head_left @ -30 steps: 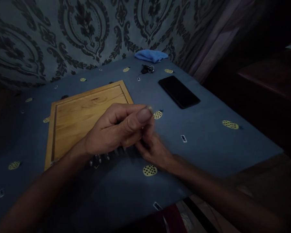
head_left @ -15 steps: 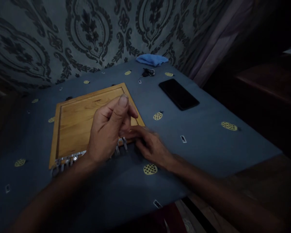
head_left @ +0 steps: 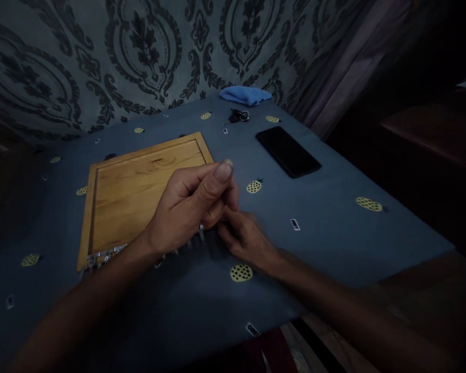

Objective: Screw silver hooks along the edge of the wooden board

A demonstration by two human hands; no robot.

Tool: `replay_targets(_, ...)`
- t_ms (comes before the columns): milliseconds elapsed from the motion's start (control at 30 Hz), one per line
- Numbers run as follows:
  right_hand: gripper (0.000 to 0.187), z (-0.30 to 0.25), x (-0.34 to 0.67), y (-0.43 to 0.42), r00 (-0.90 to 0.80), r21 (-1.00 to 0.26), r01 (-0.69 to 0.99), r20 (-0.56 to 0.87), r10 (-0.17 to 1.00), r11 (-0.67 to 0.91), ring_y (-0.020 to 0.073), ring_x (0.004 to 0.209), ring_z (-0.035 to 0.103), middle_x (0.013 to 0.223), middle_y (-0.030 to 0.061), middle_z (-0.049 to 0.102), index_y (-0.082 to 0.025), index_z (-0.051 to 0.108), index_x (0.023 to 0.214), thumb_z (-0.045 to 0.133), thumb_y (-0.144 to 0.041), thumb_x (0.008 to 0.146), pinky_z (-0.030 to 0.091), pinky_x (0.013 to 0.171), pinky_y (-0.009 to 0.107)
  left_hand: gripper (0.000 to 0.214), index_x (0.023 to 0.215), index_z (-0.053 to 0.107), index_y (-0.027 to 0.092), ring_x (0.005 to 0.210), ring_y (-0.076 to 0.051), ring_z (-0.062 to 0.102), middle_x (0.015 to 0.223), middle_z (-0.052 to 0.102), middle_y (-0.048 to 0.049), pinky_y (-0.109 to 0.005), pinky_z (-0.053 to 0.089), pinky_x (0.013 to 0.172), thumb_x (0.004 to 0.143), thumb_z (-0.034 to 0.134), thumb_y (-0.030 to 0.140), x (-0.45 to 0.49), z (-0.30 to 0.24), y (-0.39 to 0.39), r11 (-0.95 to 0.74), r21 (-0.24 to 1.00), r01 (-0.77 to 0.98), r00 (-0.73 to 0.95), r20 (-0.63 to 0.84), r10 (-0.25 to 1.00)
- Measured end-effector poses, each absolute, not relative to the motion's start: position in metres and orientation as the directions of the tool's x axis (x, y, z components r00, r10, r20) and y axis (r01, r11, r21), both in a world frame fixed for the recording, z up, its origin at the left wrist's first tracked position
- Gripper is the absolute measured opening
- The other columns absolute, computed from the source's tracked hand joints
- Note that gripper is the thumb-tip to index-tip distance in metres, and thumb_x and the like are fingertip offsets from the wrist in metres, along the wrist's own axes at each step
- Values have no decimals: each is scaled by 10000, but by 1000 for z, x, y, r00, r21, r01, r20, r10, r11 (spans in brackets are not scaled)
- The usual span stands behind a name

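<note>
A shallow wooden tray or framed board lies flat on the table, with a row of small metal clips along its near edge. Over the board's near right corner is my left hand, closed with the thumb on top and fingers curled under; whatever it grips is hidden. My right hand meets it from the right, fingers bent and pressed together at that same corner. Its fingertips are behind the left hand, so what they pinch cannot be seen. One metal clip shows just below the left hand.
A black phone lies right of the board. Farther back are keys on a ring and a folded blue cloth. The blue tablecloth has pineapple prints, and a patterned curtain or wall covering rises behind the table.
My left hand has shifted right and slightly down, closer over the right hand, covering the board's right corner. The right hand stays almost in place.
</note>
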State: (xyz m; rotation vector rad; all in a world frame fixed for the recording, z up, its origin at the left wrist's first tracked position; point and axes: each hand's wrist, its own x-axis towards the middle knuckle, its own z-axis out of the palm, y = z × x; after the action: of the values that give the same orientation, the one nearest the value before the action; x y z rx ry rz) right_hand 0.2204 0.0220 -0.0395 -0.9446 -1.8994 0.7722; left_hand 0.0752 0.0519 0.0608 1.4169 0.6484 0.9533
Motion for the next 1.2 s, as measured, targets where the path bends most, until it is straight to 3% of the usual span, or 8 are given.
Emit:
replay_targets(167, 458, -42, 221, 23, -346, -778, 306, 446, 826, 549, 195, 957, 699, 977, 33, 746, -228, 560, 1224, 433, -18, 837, 565, 863, 389, 447, 679, 623, 189, 347, -57, 279, 426, 352, 75, -217, 288, 361, 924, 613, 561, 70, 60, 51, -121, 973, -197, 476, 203, 856)
replay_targets(367, 449, -42, 223, 22, -371, -786, 303, 423, 827, 539, 196, 995, 716, 1011, 50, 759, -210, 515, 1286, 430, -28, 885, 561, 907, 426, 452, 616, 619, 190, 332, -53, 214, 408, 244, 75, -234, 199, 344, 975, 585, 464, 66, 87, 46, -265, 920, -289, 206, 330, 921)
replay_targets(567, 466, -42, 223, 21, -379, -793, 301, 410, 830, 529, 196, 985, 726, 1029, 55, 767, -215, 511, 1304, 431, -21, 888, 577, 883, 420, 416, 660, 655, 204, 347, -61, 247, 420, 306, 70, -238, 228, 358, 985, 572, 451, 62, 79, 41, -268, 928, -258, 247, 332, 910)
replay_targets(867, 485, -42, 223, 21, -375, -788, 299, 421, 826, 537, 193, 1038, 704, 1039, 46, 765, -224, 512, 1298, 434, -13, 869, 548, 932, 437, 429, 685, 638, 217, 362, -75, 263, 434, 317, 67, -268, 268, 382, 933, 597, 565, 64, 68, 40, -252, 946, -204, 247, 299, 922)
replay_targets(1200, 449, -43, 222, 23, -366, -788, 293, 432, 825, 542, 189, 1016, 688, 1030, 51, 748, -207, 561, 1221, 439, -5, 839, 545, 916, 412, 406, 687, 626, 208, 370, -70, 260, 445, 325, 76, -259, 258, 390, 937, 614, 528, 69, 60, 42, -219, 952, -215, 274, 274, 922)
